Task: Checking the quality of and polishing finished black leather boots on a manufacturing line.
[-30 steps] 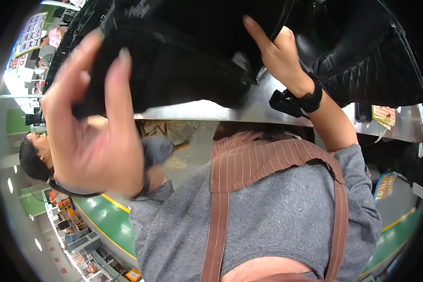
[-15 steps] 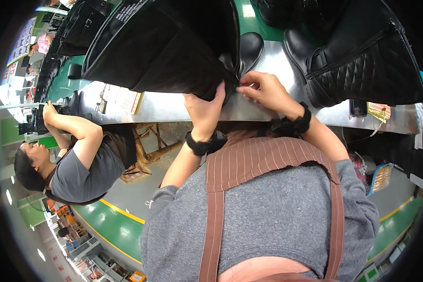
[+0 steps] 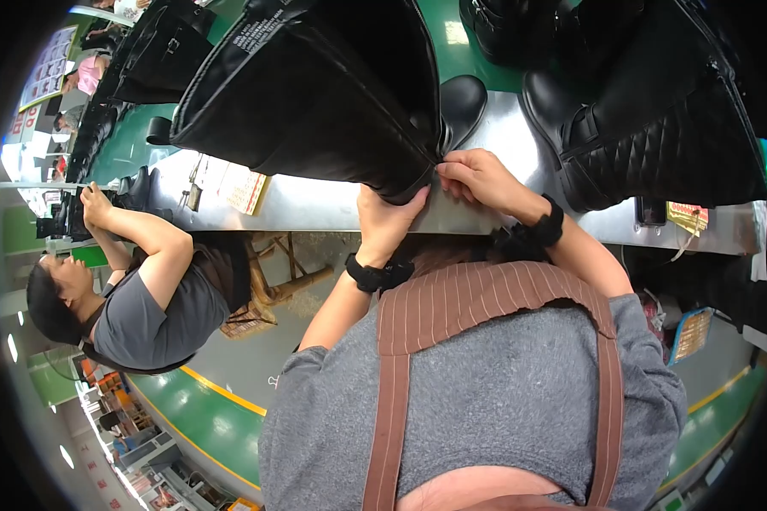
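Single head-mounted fisheye view looks steeply down the person's torso onto the metal workbench (image 3: 315, 204) edge at close range; rim lines curve.

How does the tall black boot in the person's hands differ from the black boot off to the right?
The held boot has a smooth, plain shaft; the quilted boot has diamond stitching and a strap near the ankle. The held boot is gripped at its opening by the left hand and the right hand; the quilted boot lies untouched on the metal table. Both are tall, black and lying on their sides.
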`<state>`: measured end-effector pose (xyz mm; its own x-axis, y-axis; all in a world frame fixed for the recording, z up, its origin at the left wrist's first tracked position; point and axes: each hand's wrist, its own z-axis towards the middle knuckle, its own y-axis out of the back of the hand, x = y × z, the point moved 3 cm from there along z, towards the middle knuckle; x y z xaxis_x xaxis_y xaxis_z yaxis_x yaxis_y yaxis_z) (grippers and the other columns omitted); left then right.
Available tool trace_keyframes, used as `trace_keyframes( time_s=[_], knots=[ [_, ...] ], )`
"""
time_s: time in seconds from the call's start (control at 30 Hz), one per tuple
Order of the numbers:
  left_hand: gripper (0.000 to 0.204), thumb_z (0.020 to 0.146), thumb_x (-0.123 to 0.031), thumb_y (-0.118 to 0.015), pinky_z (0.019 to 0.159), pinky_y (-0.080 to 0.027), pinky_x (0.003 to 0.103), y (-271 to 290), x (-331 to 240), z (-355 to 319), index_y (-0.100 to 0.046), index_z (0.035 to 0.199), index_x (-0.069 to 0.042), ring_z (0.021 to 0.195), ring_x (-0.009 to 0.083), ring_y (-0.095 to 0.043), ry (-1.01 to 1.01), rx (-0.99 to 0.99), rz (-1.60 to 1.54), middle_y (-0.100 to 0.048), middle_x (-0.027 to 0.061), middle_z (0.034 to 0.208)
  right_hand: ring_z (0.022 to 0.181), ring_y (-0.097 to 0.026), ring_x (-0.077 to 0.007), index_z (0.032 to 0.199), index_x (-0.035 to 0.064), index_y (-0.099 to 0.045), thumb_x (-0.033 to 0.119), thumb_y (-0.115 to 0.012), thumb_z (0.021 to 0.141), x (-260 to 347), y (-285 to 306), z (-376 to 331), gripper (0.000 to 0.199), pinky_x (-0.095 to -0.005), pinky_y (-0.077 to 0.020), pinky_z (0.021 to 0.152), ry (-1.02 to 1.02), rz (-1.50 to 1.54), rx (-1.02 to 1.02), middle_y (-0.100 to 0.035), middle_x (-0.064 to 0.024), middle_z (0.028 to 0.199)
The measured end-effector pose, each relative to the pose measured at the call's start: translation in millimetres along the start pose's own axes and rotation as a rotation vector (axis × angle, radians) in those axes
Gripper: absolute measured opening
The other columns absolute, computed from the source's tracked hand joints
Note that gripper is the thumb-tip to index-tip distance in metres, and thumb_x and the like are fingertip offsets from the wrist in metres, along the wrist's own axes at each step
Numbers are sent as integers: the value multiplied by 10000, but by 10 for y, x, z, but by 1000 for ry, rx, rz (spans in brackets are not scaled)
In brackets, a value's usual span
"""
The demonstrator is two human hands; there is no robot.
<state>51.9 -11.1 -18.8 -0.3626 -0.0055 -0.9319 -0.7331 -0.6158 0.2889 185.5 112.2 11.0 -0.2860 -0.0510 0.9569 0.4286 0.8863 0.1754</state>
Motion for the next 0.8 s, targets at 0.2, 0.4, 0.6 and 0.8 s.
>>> trace_keyframes(
  time_s=[0.2,0.4,0.6,0.8],
  knots=[
    [552,668,-147,-793,810,-515,355,-15,-198,-27,-540,1142,-23,937,271,-671,35,-51,171,-677,171,995,505,-520,-62,774,3,-627,229,-515,964,895,143,-303,315,-193,-416,483,305,473,34,-598,-29,643],
    [592,671,-132,-808,820,-510,338,-25,-246,-40,-518,1171,-4,929,235,-667,66,-87,70,-679,141,1006,489,-522,-64,778,10,-628,230,-502,966,1622,152,-428,316,-194,-422,466,295,399,-16,-599,-33,649],
    [605,668,-119,-836,826,-497,310,-76,-92,-104,-521,1168,8,939,175,-619,167,45,70,-645,113,1064,510,-540,-76,778,9,-622,237,-499,970,2075,181,-577,322,-208,-439,481,541,418,115,-606,-49,658],
    [557,689,-156,-832,853,-488,329,-8,-291,-36,-549,1136,20,968,212,-620,160,49,127,-650,141,1046,567,-591,-194,888,-14,-627,272,-500,968,1189,296,-819,323,-306,-474,586,515,13,-75,-625,-101,688]
  ],
)
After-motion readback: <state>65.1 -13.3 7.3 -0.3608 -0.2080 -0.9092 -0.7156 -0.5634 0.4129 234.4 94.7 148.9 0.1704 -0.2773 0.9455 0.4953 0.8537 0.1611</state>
